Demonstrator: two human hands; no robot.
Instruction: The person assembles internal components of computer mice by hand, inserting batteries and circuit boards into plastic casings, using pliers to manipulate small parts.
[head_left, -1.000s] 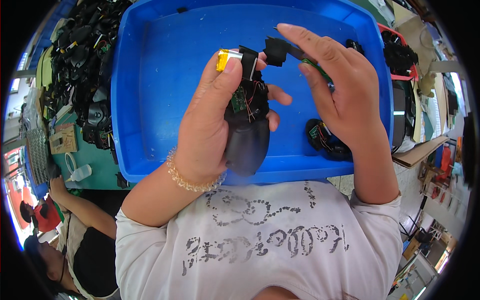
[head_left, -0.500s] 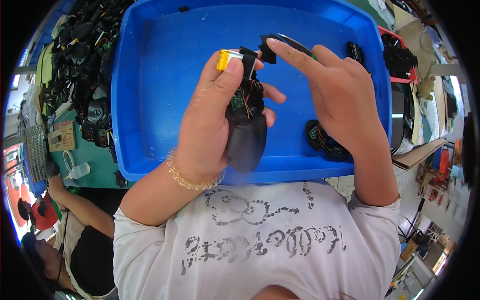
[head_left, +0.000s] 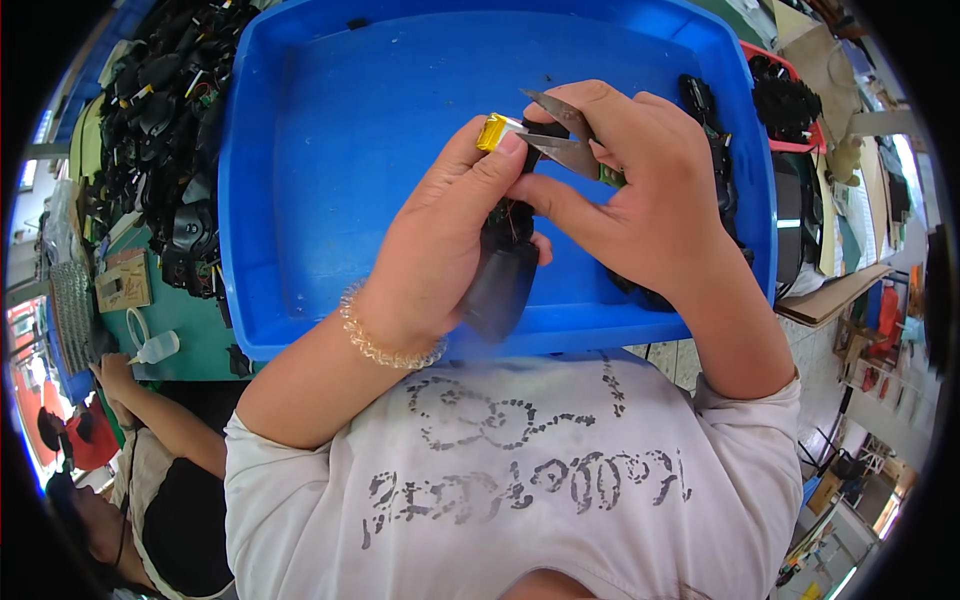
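My left hand (head_left: 425, 240) is closed around a black plastic device (head_left: 500, 285) with thin red wires (head_left: 513, 212) at its upper part. Its thumb presses on a small silver pouch battery with a yellow taped end (head_left: 492, 132). My right hand (head_left: 650, 180) is closed with a pair of scissors (head_left: 565, 152) in it; their two blades are spread and point left. A bit of green shows at the scissors by the palm. Right thumb and fingers meet a black strip (head_left: 540, 130) beside the battery, mostly hidden by blades and fingers.
Both hands are over a large blue tray (head_left: 330, 200), with several black devices (head_left: 700, 100) along its right side. Left of it, a pile of black parts (head_left: 165, 100) lies on a green table. A red basket (head_left: 820, 135) stands at right. A co-worker (head_left: 170, 440) sits at lower left.
My right hand has moved left and down to the battery, with the scissor blades now spread in view. The black piece from its index fingertip is now at the battery. My left hand shifted slightly right.
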